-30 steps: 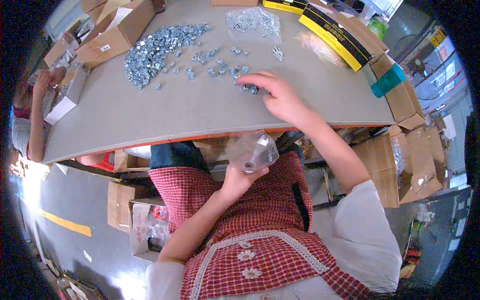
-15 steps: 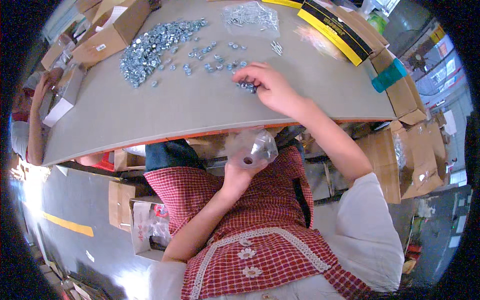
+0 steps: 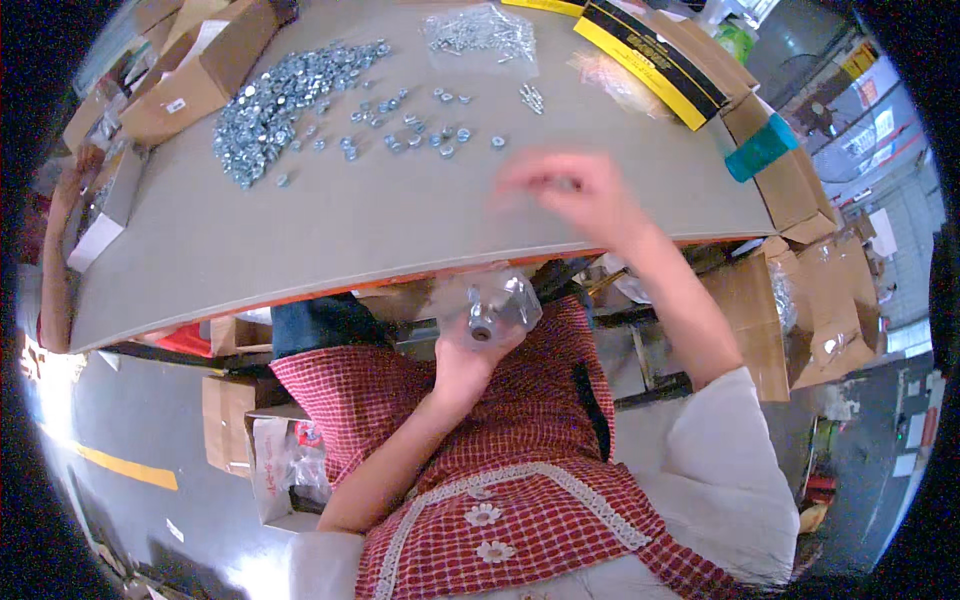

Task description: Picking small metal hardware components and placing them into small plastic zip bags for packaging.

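L hand below table edge, fingers clamped on clear bag w/ metal bits inside. R hand over table, blurred; fingers bunched, can't tell if holding anything. Loose nuts just beyond it; big nut pile far left.

You face a grey worktop ringed by cardboard boxes, above a grey floor with a yellow stripe.

Single head-worn fisheye view, straight down over table, close
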Available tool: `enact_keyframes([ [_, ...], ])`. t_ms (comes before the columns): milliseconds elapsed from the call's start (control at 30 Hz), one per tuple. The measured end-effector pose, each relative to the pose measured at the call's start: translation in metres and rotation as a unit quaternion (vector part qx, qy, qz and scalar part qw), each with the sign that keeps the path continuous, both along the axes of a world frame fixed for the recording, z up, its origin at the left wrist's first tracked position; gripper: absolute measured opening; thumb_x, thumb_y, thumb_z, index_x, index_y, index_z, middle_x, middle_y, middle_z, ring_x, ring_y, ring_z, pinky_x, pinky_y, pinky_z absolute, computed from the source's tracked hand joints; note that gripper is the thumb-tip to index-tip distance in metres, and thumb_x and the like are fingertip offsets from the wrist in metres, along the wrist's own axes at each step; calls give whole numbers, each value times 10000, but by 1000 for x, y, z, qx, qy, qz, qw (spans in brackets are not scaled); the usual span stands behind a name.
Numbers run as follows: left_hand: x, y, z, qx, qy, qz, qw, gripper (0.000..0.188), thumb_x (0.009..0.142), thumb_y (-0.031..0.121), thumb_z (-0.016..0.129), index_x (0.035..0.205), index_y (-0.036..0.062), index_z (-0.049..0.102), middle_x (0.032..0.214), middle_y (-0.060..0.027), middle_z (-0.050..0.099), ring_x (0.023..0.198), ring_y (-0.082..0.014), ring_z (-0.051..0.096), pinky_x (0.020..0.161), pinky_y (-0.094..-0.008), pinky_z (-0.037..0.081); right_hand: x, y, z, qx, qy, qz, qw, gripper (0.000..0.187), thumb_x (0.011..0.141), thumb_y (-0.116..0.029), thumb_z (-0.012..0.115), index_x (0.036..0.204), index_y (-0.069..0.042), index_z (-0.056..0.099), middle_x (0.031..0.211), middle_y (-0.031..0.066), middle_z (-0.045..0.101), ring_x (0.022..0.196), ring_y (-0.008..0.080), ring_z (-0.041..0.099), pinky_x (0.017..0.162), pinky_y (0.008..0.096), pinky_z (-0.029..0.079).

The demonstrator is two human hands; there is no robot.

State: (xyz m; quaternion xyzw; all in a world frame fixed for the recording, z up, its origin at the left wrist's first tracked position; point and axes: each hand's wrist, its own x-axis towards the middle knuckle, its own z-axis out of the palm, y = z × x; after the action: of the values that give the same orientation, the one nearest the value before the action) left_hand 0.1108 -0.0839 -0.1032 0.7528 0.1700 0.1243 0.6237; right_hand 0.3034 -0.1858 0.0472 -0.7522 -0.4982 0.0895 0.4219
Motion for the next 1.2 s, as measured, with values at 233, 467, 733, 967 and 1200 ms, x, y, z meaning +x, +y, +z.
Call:
enact_keyframes([
  [233, -5, 1, 10, -9, 21, 5, 1000, 425, 763, 285, 823, 1040, 20, 642, 960, -164, 685, 843, -217, 652, 781, -353, 520, 152, 10, -29, -89, -82, -204, 971, 315, 847, -154, 661, 1128, -13, 680, 1053, 99, 719, 966, 178, 663, 886, 325, 514],
  [467, 0, 3, -4, 25, -21, 18, 999, 390, 771, 282, 813, 1023, 32, 649, 1003, -136, 672, 946, -260, 639, 860, -370, 496, 153, 36, -31, -165, -234, -226, 931, 293, 852, -208, 634, 1110, -87, 701, 1082, 157, 699, 1020, 299, 660, 892, 401, 514],
  [733, 1, 4, -18, -4, -14, 5, 1000, 407, 776, 322, 815, 1015, 25, 673, 972, -120, 710, 890, -227, 653, 848, -381, 501, 126, 6, -40, 37, -77, -135, 987, 297, 811, -107, 641, 1100, -71, 695, 989, 161, 660, 961, 294, 646, 865, 389, 521],
  [967, 3, 3, -17, 4, -34, 17, 999, 353, 772, 296, 825, 947, 30, 674, 918, -97, 707, 852, -196, 640, 806, -347, 506, 104, 3, -36, -9, -152, -190, 970, 328, 754, -110, 696, 1081, -93, 699, 946, 147, 641, 909, 314, 637, 817, 412, 523],
  [1200, 2, -1, -6, -51, -16, -2, 999, 369, 793, 249, 802, 1031, -1, 669, 993, -94, 683, 913, -202, 622, 856, -343, 493, 98, 10, -41, -5, -271, -180, 946, 309, 769, -79, 642, 1070, -115, 702, 960, 157, 644, 938, 358, 610, 859, 449, 497],
])
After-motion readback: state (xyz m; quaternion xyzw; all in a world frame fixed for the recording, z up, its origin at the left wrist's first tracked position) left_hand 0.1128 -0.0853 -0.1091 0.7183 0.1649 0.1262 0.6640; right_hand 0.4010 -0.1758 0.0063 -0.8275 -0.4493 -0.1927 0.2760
